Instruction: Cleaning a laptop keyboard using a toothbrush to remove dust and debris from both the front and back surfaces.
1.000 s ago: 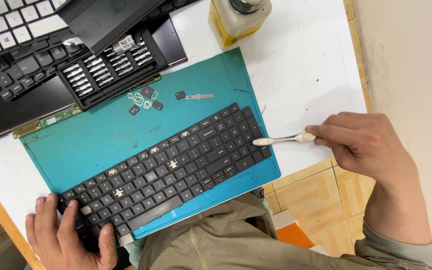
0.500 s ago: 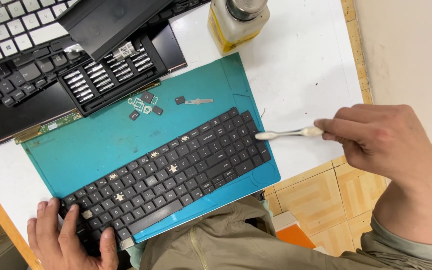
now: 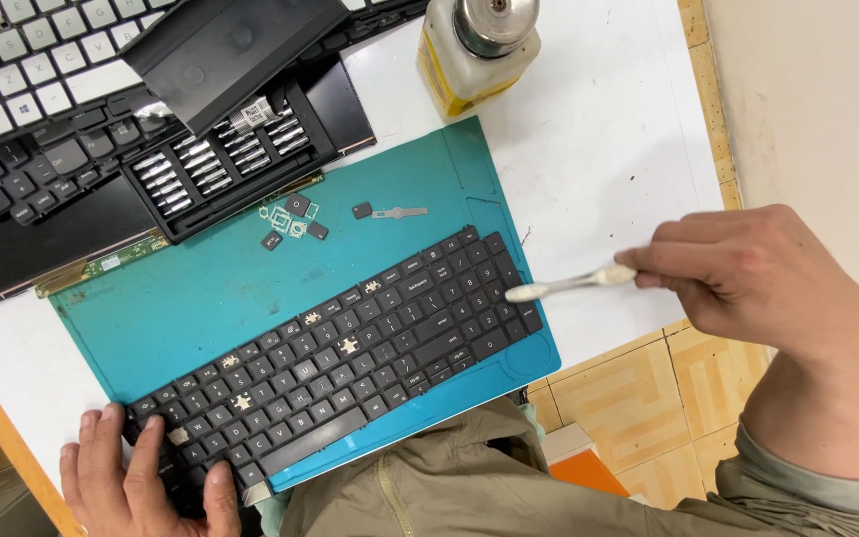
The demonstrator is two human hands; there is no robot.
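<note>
A black laptop keyboard (image 3: 350, 358) lies slanted on a teal work mat (image 3: 211, 298), with a few keycaps off and white clips showing. My left hand (image 3: 141, 477) presses down on the keyboard's near left end. My right hand (image 3: 748, 278) grips a white toothbrush (image 3: 564, 286), whose head hovers at the keyboard's far right edge by the number pad. Loose keycaps and small clips (image 3: 290, 224) lie on the mat above the keyboard.
A black case of screwdriver bits (image 3: 221, 159) with its lid raised sits at the upper left, on top of other keyboards (image 3: 22, 129). A yellowish bottle with a metal pump top (image 3: 479, 50) stands at the back. The white table's edge (image 3: 698, 89) runs along the right.
My right hand has drawn the toothbrush slightly right and up, off the keys to the keyboard's right edge. The left hand stays on the keyboard's left end.
</note>
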